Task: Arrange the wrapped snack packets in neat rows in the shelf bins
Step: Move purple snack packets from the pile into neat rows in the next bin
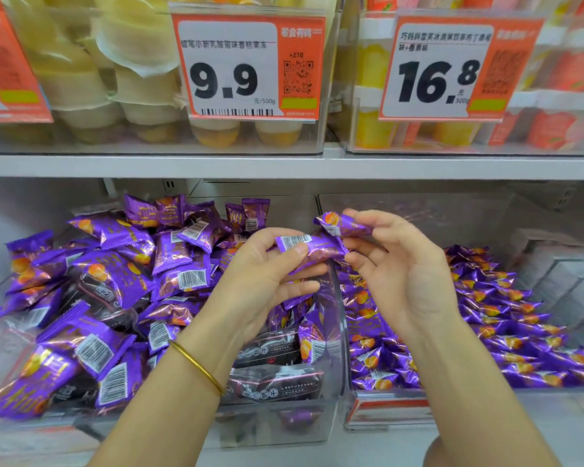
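Observation:
My left hand (267, 274) grips a purple snack packet (312, 247) with a barcode on its end, held above the wall between two clear bins. My right hand (395, 264) pinches a second purple packet (343, 224) between thumb and fingertips, just above and to the right of the first. The left bin (273, 429) holds a loose heap of purple packets (115, 291) lying at all angles. In the right bin (385, 409) similar purple packets (486, 325) lie in overlapping rows.
A white shelf edge (284, 166) runs across above the bins. Over it stand clear bins of yellow jelly cups (132, 82) and orange tubs (560, 126), with price tags 9.9 (246, 65) and 16.8 (452, 69). Grey boxes (560, 274) sit at the far right.

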`<state>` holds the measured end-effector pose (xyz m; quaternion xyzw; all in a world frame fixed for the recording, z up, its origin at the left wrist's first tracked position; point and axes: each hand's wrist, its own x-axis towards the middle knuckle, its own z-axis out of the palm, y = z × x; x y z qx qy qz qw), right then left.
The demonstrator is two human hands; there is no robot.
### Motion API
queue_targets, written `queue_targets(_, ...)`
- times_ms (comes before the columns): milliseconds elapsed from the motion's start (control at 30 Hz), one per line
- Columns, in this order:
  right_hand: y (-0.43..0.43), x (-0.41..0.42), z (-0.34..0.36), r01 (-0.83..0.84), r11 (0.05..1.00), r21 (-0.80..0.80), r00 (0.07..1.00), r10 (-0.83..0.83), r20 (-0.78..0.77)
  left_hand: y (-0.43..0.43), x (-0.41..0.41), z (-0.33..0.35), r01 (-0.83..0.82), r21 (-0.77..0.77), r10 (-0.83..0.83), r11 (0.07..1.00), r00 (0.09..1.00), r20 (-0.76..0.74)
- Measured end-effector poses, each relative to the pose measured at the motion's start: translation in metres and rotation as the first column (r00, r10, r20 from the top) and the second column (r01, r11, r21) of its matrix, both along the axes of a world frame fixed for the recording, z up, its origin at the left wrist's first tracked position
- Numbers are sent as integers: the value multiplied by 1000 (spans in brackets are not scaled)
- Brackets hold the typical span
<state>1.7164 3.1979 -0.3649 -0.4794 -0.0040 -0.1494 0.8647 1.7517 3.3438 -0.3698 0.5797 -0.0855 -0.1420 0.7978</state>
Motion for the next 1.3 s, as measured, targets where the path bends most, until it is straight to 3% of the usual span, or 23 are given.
queue_targets(267, 4, 0, -3, 106, 991, -88, 994, -105, 16, 2, -3, 5, -31, 42, 28, 999, 997, 76)
queue_targets(400, 0, 2, -3, 68, 995, -75, 997, -70, -21, 2, -2, 5, -23, 12, 22, 1000, 999, 39)
queue_targets(667, -4, -1, -2, -10, 1000, -18, 999, 9, -50, 7, 0, 2, -96, 98, 87, 990, 992, 93)
queue_targets(800, -4, -2, -2, -1, 993, -116, 998, -7, -68, 3, 0, 4, -39, -1, 39, 999, 998, 53)
queue_targets(900, -5, -2, -2, 18, 998, -67, 994, -25, -110, 1, 0, 5, -45, -100, 47, 994, 999, 12)
queue_targets(967, -7, -2, -1, -4, 998, 57, 988, 13, -154, 1, 0, 4, -55, -77, 63, 995, 993, 103)
queue_targets(1067, -9, -3, 1, -30, 976, 216, 984, 67, -168, 3, 4, -2, -99, 74, 72, 992, 951, 301)
queue_targets(1200, -6, -3, 2, -51, 994, 97, 994, 61, -96, 3, 0, -1, -142, 274, -29, 951, 843, 537)
queue_targets(1300, -5, -5, 1, -1, 998, -58, 994, -6, -113, 1, -5, 2, -55, 256, -104, 965, 815, 569)
